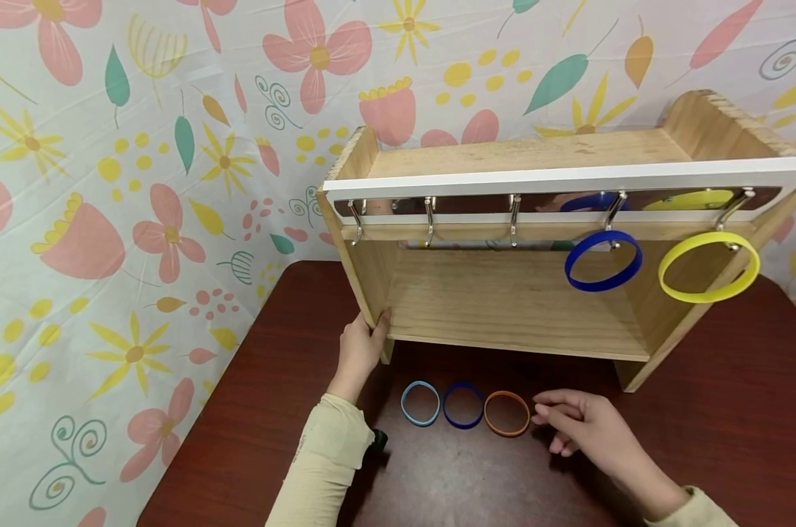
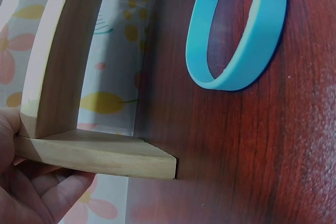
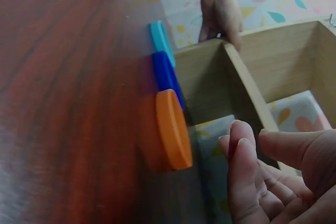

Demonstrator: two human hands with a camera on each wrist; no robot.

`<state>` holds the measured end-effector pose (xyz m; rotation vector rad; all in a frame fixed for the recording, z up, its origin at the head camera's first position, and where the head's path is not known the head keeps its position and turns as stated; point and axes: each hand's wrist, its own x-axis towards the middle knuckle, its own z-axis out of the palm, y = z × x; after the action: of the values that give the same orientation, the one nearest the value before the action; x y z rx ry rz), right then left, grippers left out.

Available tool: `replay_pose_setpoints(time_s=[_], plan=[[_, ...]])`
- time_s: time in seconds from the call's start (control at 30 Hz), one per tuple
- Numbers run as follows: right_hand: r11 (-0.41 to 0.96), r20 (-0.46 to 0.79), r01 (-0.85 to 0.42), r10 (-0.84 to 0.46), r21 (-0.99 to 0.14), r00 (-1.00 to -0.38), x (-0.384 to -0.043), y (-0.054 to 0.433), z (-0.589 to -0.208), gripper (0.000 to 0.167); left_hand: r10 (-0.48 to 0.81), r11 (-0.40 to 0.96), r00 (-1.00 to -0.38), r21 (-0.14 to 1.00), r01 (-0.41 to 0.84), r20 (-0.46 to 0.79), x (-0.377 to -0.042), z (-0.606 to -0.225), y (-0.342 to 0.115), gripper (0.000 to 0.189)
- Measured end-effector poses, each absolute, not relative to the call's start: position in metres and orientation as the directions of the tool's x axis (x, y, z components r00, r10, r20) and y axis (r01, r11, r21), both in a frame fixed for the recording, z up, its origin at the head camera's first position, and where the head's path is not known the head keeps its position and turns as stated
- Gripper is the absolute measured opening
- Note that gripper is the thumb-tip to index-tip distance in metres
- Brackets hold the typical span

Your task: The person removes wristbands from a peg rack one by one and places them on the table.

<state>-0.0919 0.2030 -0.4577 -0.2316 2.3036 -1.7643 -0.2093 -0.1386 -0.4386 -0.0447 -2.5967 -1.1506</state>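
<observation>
My left hand [image 1: 361, 344] grips the lower left side panel of a wooden shelf [image 1: 516, 293], thumb inside and fingers around the outer face. On the table before the shelf lie three silicone wristbands in a row: light blue [image 1: 421, 403], dark blue [image 1: 463, 405] and orange [image 1: 506, 413]. Just right of the orange one, and apart from it, hovers my right hand [image 1: 582, 428], fingers loosely bent and holding nothing. Another blue wristband [image 1: 603, 261] hangs from the fourth hook along the shelf's front rail, and a yellow wristband [image 1: 710, 268] from the rightmost.
Three hooks on the left of the rail, such as the middle hook [image 1: 514, 219], carry no band. The shelf stands on a dark red-brown table [image 1: 464, 483]. Behind it hangs a flower-patterned cloth [image 1: 233, 132].
</observation>
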Motion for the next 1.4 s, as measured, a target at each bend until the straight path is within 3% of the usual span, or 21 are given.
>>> replay_pose_setpoints(time_s=[0.27, 0.47, 0.73, 1.4], plan=[[0.247, 0.005, -0.040, -0.141, -0.968, -0.990, -0.090, 0.202, -0.445, 0.032, -0.090, 0.682, -0.954, 0.716, 0.150, 0.285, -0.209, -0.437, -0.138, 0.029], [0.206, 0.122, -0.148, -0.132, -0.967, -0.984, -0.088, 0.202, -0.437, 0.023, -0.094, 0.692, -0.954, 0.708, 0.144, 0.286, -0.209, -0.437, -0.139, 0.028], [0.206, 0.218, -0.235, -0.100, -0.950, -0.971, -0.088, 0.204, -0.426, 0.025, -0.099, 0.693, -0.953, 0.707, 0.140, 0.286, -0.209, -0.438, -0.139, 0.029], [0.195, 0.235, -0.246, -0.077, -0.949, -0.969, -0.086, 0.205, -0.416, 0.027, -0.087, 0.691, -0.944, 0.702, 0.172, 0.318, -0.208, -0.438, -0.139, 0.028]])
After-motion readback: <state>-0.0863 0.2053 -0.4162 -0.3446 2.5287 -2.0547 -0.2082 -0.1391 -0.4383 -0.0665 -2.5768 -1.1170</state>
